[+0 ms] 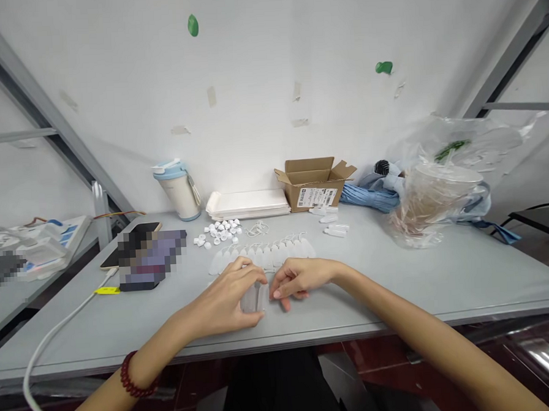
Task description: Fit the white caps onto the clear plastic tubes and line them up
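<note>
Near the front of the grey table, my left hand (236,296) curves its thumb and fingers around a few small clear plastic bottles (255,298) lying side by side. Close by on the right, my right hand (297,281) is bent down with its fingers curled and pinched at the end bottle; whatever they hold is hidden. Just beyond both hands runs a row of several translucent bottles (277,254) with thin white loops at their far ends. Behind that row lie a pile of white caps (218,232) and some loose white loops (257,229).
An open cardboard box (314,185) and a stack of white trays (249,204) stand by the wall. Loose bottles (335,230) lie before the box. A tumbler (179,189) and phones (153,261) are on the left; a plastic bag with a cup (432,191) is on the right.
</note>
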Tool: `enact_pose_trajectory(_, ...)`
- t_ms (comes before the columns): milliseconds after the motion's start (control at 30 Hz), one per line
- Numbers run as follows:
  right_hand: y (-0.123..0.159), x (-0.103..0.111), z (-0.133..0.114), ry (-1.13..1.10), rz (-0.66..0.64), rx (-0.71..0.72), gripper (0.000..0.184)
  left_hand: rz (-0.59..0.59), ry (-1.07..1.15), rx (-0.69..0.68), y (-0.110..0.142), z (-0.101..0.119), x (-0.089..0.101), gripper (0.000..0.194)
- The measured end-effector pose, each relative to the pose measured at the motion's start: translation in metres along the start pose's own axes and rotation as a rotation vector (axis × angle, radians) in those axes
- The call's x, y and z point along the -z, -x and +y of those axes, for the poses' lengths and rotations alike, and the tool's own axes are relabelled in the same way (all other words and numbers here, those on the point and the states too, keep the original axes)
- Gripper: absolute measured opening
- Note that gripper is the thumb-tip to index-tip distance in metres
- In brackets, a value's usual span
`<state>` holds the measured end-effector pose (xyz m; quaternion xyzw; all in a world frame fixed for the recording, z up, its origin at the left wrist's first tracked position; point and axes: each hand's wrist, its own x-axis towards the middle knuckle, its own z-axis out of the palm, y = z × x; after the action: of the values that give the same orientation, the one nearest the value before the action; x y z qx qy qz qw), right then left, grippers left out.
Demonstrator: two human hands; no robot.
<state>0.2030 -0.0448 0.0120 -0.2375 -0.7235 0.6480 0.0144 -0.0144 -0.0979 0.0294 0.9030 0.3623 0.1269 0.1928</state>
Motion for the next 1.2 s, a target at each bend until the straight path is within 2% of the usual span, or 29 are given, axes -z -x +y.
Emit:
enact_pose_trajectory(233,0.001,0.002,-0.002,-0.016,0.048,-0.024,0.02,-0.028,-0.071,0.004,-0.003,-0.002,0.002,0.032)
enact_pose_trajectory(500,-0.002,0.002,0.003,0.004,0.019,-0.038,0.028,-0.015,-0.08,0.038,-0.003,-0.002,0.004,0.037)
enact_pose_trajectory(667,-0.002,0.003,0.003,0.01,0.028,-0.035,0.027,-0.018,-0.093,0.043,0.001,-0.002,0.004,0.039)
enact_pose_trajectory(900,-0.002,0.003,0.005,0.015,0.022,-0.016,0.03,0.024,-0.095,0.052,0.012,-0.012,0.002,0.051)
enact_pose_trajectory(1100,-0.004,0.001,0.007,0.027,0.006,-0.015,0.037,0.038,-0.066,0.077,0.013,-0.019,-0.001,0.046)
enact_pose_trajectory(1200,-0.003,0.001,0.005,0.03,0.01,-0.029,0.041,0.065,-0.054,0.07,0.014,-0.019,-0.001,0.05)
